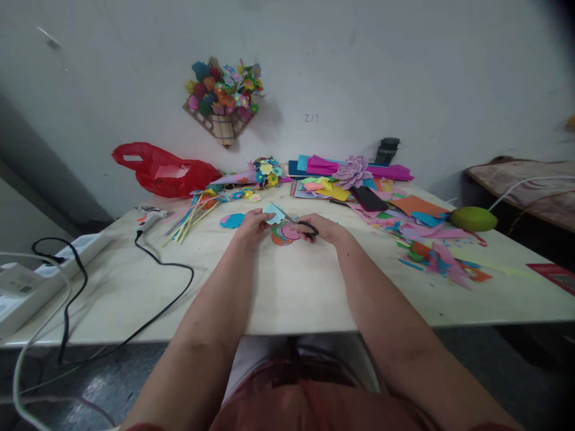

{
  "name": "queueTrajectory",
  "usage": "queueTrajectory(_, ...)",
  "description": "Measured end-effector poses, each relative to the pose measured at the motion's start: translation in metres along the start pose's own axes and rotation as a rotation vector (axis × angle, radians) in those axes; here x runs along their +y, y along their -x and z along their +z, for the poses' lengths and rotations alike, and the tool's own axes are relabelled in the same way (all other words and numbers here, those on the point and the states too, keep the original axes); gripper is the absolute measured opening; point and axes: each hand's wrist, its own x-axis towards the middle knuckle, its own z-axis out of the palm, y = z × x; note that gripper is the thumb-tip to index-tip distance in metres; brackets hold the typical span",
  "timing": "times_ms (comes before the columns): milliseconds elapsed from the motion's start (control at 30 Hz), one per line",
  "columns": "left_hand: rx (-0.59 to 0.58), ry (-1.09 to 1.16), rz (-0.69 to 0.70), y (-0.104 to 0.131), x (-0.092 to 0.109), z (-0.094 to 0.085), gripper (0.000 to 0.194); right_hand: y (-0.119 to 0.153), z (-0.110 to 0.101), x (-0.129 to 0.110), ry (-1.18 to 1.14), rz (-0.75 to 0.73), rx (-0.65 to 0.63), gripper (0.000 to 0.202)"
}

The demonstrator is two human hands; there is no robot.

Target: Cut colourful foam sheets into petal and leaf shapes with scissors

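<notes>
A light-blue paper piece [274,211] with a scalloped edge is pinched in my left hand [254,224]. My right hand [321,227] is closed on the black handles of a pair of scissors [309,228], whose blades point up and left at the blue piece. Below the blades, on the table, lie round cut pieces in pink [290,231], orange and green, partly covered by my hands. Left of my left hand rests a stack of blue scalloped pieces [232,221] with a little pink showing.
A glue gun [153,218] with a black cord lies left, near a white power strip [54,275]. Thin strips [182,218], a red bag [171,173] and flowers stand behind. Coloured sheets [336,190], a phone [368,198], scraps [444,263] and a green fruit [473,219] lie right.
</notes>
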Motion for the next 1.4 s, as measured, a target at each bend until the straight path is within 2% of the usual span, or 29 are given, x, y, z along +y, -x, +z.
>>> queueTrajectory(767, -0.047, -0.005, -0.008, 0.004, 0.002, -0.003, 0.014, 0.007, 0.0, -0.008, 0.081, -0.009, -0.034, 0.022)
queueTrajectory(1233, -0.044, 0.003, -0.014, 0.005, 0.003, -0.002, 0.012, 0.008, 0.0, -0.008, 0.076, 0.007, -0.025, 0.019)
queueTrajectory(1400, 0.007, 0.046, -0.002, 0.003, 0.0, 0.0, 0.012, 0.003, 0.001, -0.004, 0.035, -0.002, -0.01, 0.018)
